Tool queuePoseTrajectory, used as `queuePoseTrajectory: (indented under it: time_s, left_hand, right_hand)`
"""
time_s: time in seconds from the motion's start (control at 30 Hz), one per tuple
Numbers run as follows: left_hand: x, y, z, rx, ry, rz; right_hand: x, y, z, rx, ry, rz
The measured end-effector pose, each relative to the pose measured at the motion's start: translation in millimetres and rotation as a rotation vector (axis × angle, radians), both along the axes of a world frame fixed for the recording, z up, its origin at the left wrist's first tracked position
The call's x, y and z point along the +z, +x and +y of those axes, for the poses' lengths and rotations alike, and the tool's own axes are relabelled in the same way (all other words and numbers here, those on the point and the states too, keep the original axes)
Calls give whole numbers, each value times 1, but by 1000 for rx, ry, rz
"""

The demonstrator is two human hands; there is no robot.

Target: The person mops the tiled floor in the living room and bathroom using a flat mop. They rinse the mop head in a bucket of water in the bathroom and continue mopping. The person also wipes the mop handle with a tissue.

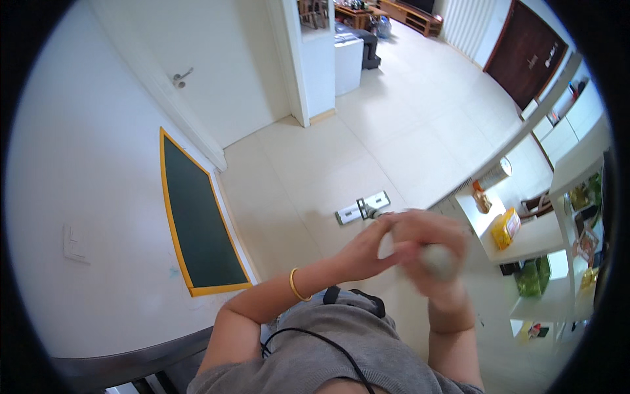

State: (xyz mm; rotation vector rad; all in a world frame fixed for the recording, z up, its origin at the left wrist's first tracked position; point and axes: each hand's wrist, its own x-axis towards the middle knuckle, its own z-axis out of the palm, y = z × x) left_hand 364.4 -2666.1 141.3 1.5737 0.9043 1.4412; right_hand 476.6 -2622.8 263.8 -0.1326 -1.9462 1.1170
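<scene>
A flat mop with a rectangular head (pixel 362 208) stands on the tiled floor in front of me. Its handle rises towards me, and its rounded grey end (pixel 437 261) shows within my right hand (pixel 430 251), which is blurred and closed around it. My left hand (pixel 366 251), with a gold bangle on the wrist, reaches to the handle just beside the right hand. The fingers of the left hand are partly hidden behind the right, so its hold is not plain.
A green board with a yellow frame (pixel 202 216) is on the left wall, near a white door (pixel 221 64). At right, white shelves (pixel 534 241) carry a yellow packet (pixel 506 229) and a can (pixel 494 173). A dark sofa (pixel 370 47) stands further off.
</scene>
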Motion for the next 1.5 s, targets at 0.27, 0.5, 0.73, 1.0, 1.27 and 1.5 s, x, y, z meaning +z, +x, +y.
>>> queuePoseTrajectory:
  time_s: [0.27, 0.5, 0.73, 1.0, 1.27, 1.5]
  left_hand:
    - [-55, -78, -55, 640, -158, -436]
    - [-45, -76, -69, 786, -64, -404]
    - [-24, -38, -26, 707, -110, -314]
    - [18, -4, 17, 653, -166, -212]
    - [-27, 2, 74, 1027, -87, -380]
    - [-72, 10, 94, 813, -83, -367]
  right_hand:
    - [-122, -95, 38, 109, -400, -113]
    - [-399, -66, 104, -205, -1686, -709]
    - [-484, -98, 169, -263, -2059, -479]
    - [-455, -87, 197, -323, -1900, -543]
    - [-508, -100, 290, -413, -1838, -414]
    - [-545, -88, 336, -394, -1566, -923]
